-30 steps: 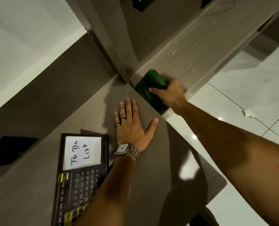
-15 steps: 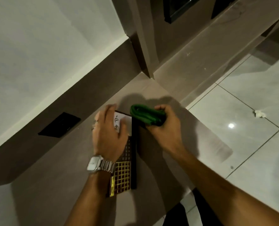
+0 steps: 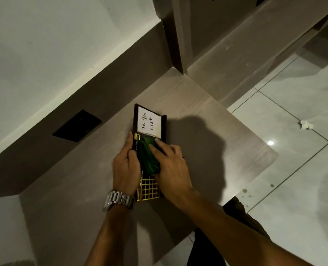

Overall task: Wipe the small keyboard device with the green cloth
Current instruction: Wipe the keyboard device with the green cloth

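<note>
The wiping is going on now, I think. The keyboard point(image 3: 148, 144) lies flat on the desk point(image 3: 207, 120), close to the back wall. The right hand point(image 3: 171, 167) presses the green cloth point(image 3: 147, 156) down on the middle of it, fingers curled over the bunched cloth. The left hand point(image 3: 125, 167) grips the keyboard's left edge to hold it in place.

The gold grid of keys at the near end and the top part with the "To Do List" note point(image 3: 149, 121) are not under the cloth, so they may be left to wipe.

The desk edge is well to the right, with floor point(image 3: 293, 169) beyond. There is bare desk all around the keyboard, so the cloth has room to slide up and down.
</note>
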Available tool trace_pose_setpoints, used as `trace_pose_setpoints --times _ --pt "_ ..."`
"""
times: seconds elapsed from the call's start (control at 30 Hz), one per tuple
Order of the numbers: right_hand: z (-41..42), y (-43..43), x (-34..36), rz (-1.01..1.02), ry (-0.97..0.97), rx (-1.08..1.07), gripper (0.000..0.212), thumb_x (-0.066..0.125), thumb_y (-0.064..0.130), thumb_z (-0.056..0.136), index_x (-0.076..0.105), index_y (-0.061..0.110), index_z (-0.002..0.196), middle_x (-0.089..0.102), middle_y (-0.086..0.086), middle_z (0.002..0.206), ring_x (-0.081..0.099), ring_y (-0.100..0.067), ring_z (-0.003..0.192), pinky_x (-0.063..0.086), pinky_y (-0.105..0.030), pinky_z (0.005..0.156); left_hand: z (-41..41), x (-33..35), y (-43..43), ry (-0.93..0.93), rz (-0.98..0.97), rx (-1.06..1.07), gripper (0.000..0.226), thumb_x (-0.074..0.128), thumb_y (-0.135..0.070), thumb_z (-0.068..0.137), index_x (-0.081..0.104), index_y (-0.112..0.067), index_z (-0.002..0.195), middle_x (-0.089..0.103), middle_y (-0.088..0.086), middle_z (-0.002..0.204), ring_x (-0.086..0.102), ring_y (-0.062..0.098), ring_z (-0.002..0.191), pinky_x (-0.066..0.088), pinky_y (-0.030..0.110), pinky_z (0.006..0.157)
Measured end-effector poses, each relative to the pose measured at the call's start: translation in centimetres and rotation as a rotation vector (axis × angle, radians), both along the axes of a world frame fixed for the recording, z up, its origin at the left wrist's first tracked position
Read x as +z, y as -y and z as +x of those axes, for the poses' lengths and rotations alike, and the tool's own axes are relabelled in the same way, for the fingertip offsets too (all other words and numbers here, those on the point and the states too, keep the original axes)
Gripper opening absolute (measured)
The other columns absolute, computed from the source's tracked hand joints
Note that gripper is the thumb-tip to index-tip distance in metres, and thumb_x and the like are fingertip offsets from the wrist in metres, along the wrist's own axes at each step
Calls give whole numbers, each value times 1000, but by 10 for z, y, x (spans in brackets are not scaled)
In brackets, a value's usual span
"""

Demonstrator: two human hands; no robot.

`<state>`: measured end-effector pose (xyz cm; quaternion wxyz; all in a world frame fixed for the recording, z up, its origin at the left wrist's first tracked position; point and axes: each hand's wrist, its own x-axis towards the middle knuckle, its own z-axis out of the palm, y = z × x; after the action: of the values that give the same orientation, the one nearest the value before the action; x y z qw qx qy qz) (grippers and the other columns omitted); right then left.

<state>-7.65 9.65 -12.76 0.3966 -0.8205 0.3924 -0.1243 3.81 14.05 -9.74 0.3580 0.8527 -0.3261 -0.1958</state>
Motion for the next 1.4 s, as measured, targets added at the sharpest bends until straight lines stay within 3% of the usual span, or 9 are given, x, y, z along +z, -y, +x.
trace_pose_setpoints --times 0.2,0.33,0.5,0.7,0.8,0.97,1.1,1.23,1.4 --pt "-6 -24 4 85 -5 65 66 66 4 84 48 19 145 42 -5 147 38 -29 127 48 -51 103 -14 -16 -26 61 19 -22 55 27 -26 89 43 -22 142 63 3 86 53 -9 54 40 4 44" --pt "3 0 9 30 -162 -26 59 67 11 87 49 20 142 40 -7 144 38 -30 126 52 -50 97 -7 -14 -22 89 0 0 55 26 -25 90 44 -21 141 55 -11 67 43 4 43 35 9 37" --pt "12 -4 17 63 9 24 60 70 8 82 54 21 138 54 -6 135 46 -29 121 53 -45 94 -4 -11 -27 150 16 -26 52 27 -21 92 42 -22 141 52 -8 60 46 0 43 35 9 38" --pt "-3 18 6 107 -121 46 52 67 5 83 62 21 132 54 -9 130 48 -31 118 50 -42 93 -13 -15 -22 160 41 -42 55 27 -24 90 43 -22 142 49 -8 58 46 2 42 36 8 39" --pt "8 29 12 80 -15 29 57 67 1 81 61 20 134 55 -10 130 48 -30 117 50 -42 96 -9 -12 -21 170 23 -38 54 27 -22 90 42 -20 142 48 -11 59 48 -2 45 36 7 39" --pt "-9 9 3 100 -284 136 41 71 10 83 62 11 123 47 -12 130 45 -32 120 52 -47 95 -13 -16 -20 165 76 -47 55 26 -24 91 40 -20 143 49 -5 58 41 7 44 38 9 39" --pt "1 29 7 135 -156 105 54 70 4 82 60 16 134 47 -12 133 46 -30 121 50 -42 99 -6 -9 -23 182 63 -45 47 31 -10 98 39 -17 144 49 -3 58 41 5 40 37 7 38" --pt "6 28 8 49 -317 58 43 71 11 83 60 10 124 45 -14 129 45 -33 118 52 -48 93 -10 -13 -16 191 61 -71 49 30 -14 97 39 -18 144 65 18 82 44 4 42 37 6 40" --pt "-3 29 4 130 -161 136 51 71 5 82 62 15 131 46 -13 130 47 -29 119 49 -39 98 -9 -12 -21 200 73 -54 48 31 -13 97 41 -18 143 45 -8 57 38 4 41 36 5 39"
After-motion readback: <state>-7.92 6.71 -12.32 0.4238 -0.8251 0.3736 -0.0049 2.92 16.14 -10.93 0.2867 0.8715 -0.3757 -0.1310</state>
